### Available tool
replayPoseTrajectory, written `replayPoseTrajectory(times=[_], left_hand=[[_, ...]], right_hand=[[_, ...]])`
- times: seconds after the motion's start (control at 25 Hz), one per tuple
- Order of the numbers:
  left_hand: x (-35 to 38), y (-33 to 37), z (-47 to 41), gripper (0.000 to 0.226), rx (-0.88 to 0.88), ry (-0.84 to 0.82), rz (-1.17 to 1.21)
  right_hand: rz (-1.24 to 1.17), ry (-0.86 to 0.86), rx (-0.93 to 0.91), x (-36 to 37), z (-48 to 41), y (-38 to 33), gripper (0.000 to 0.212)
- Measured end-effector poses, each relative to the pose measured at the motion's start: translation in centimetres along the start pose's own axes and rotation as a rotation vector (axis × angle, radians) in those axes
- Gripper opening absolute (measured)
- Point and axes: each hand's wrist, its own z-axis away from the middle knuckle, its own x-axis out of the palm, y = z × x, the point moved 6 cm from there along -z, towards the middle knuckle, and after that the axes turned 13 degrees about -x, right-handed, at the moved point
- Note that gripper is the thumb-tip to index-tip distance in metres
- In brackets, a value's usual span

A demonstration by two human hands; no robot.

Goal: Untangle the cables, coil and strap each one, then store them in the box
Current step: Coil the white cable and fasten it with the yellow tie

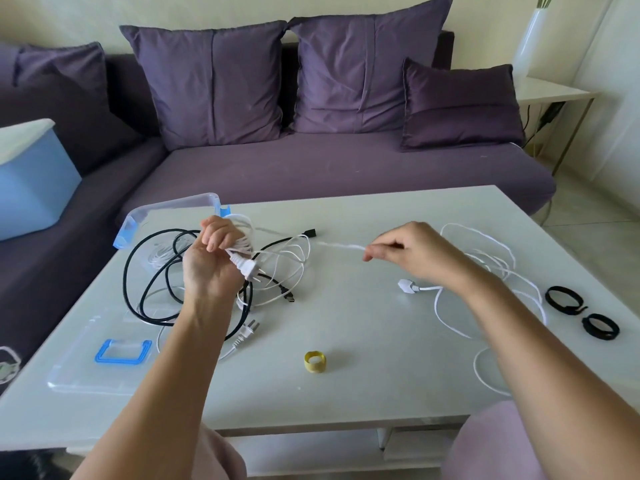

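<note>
My left hand (211, 258) is raised over the table, closed around several white cable loops with a white plug (246, 267) sticking out below the fingers. My right hand (412, 252) pinches the same white cable (341, 246), which runs taut and blurred between the two hands. Under the left hand lies a tangle of black cable (138, 268) and thin white cable (294, 258). A loose white cable (485, 258) with a plug (407, 285) lies under my right forearm. The clear box (173, 207) with blue clips stands at the table's far left.
The clear lid (104, 362) with a blue handle lies at front left. A yellow strap roll (314, 362) sits near the table's front middle. Two black straps (564, 299) lie at the right edge. A purple sofa runs behind the white table (363, 386); a blue bin (31, 181) rests on it.
</note>
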Motion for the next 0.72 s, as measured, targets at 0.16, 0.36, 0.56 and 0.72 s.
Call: replayPoseTrajectory(times=[0.16,0.36,0.56,0.72], left_hand=[[-0.9,3.2,1.4,0.028,0.422,0.263,-0.101],[1.2,4.7,3.6,0.025,1.015,0.816,-1.101],[2.0,0.0,0.0,0.029,0.662,0.702,-2.165],[-2.5,-3.8,-1.1,0.03,-0.075,0.714,-2.131]], right_hand=[[0.082,-0.204,-0.079,4.3,-0.1,-1.9,0.022],[-0.036,-0.304,-0.125,6.3,0.2,-3.3,0.03],[-0.157,-0.034,-0.093,2.2,0.1,-3.6,0.006],[-0.116,0.183,-0.109,-1.0,0.1,-2.3,0.002]])
